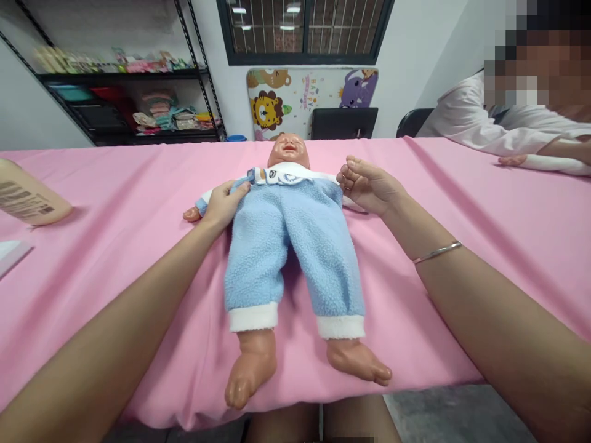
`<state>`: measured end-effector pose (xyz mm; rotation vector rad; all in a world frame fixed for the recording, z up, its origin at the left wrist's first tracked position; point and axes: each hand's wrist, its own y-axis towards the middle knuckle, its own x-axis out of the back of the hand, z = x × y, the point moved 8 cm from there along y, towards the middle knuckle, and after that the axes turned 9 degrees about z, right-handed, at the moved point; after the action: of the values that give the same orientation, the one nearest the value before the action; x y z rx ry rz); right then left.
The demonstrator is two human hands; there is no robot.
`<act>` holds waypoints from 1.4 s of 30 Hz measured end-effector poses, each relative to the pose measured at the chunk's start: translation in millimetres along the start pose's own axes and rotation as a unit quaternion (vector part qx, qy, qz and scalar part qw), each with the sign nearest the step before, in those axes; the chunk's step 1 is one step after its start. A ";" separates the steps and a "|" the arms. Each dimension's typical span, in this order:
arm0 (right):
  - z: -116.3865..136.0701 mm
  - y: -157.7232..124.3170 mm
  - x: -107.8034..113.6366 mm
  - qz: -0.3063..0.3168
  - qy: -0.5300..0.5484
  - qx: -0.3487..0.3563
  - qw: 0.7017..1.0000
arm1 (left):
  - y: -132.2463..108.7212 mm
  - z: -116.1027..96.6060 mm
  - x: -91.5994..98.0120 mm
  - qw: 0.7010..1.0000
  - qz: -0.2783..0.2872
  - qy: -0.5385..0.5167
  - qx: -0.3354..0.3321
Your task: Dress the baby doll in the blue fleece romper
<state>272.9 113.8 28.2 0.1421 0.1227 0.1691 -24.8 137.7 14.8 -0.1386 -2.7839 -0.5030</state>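
While the baby doll (pixel 289 151) lies on its back on the pink tablecloth (pixel 115 184), where are the hands?
Apart, one at each side of its chest. The left hand (pixel 223 205) grips a strap of the blue fleece romper (pixel 277 246).
And the right hand (pixel 372 187)?
Loosely curled at the doll's other shoulder, against the white sleeve (pixel 353 204), so the doll lies between them

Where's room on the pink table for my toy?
Bare pink cloth lies between the tan bottle and the left hand, and right of the baby doll's legs below the right hand. Crowded at the doll's chest, between both hands.
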 end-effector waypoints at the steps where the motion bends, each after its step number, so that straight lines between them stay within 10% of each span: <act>1: 1.1 0.6 -2.6 0.003 -0.006 -0.008 1.000 | -1.9 -2.7 3.0 1.000 -0.016 0.022 -0.004; 7: -14.9 -2.7 -32.0 0.111 -0.126 -0.055 0.984 | -25.6 -42.4 20.4 0.963 -0.168 0.199 -0.069; 17: 14.9 1.4 -54.5 0.166 -0.048 -0.074 0.982 | -30.2 -61.0 -26.9 0.941 0.009 0.328 -0.084; 24: 57.0 8.1 -54.9 0.046 -0.033 0.117 0.991 | -25.6 -58.9 -40.7 0.948 0.096 0.282 -0.112; 29: 69.4 8.8 -17.0 -0.095 -0.156 0.222 0.958 | -24.9 -56.3 -43.8 0.958 0.067 0.271 -0.072; 32: 50.5 18.4 11.2 -0.190 -0.296 0.137 0.926 | -29.0 -56.6 -50.3 0.964 0.073 0.251 -0.047; 34: 26.0 32.4 15.3 -0.142 -0.348 0.000 0.927 | -31.1 -58.6 -52.0 0.968 0.071 0.239 -0.038; 36: 16.8 43.1 -1.3 -0.047 -0.365 -0.063 0.928 | -31.8 -61.4 -53.1 0.966 0.072 0.244 -0.035; 42: 71.4 62.4 -146.6 0.108 -0.451 0.127 0.877 | -30.7 -60.0 -53.9 0.956 0.075 0.283 -0.028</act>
<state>129.1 139.5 123.7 0.4861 -0.8142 0.2942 38.6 85.5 41.1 -0.1822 -2.1824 -0.4899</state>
